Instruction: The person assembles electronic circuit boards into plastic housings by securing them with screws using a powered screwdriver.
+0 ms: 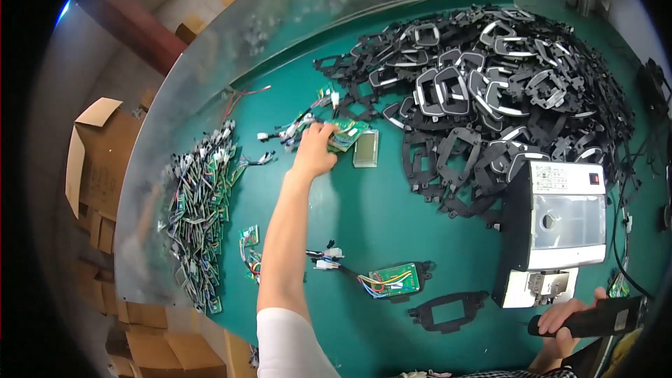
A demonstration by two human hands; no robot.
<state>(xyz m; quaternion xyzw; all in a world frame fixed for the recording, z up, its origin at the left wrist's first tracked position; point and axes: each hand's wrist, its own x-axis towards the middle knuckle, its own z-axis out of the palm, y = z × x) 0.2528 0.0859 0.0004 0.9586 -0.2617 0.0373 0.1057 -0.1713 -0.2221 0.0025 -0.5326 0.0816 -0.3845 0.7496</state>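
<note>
Left hand pinches a board; right hand grips a driver. Other board lies on a frame; piled frames apparently left to do.

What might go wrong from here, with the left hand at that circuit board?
The left hand could nudge or scratch the small display, which lies right beside the green circuit board.
The wires and connectors bunched near those fingers might snag and get tugged.
The right hand holds a black handheld tool close to the benchtop machine, so a careless swing may bump it.
</note>
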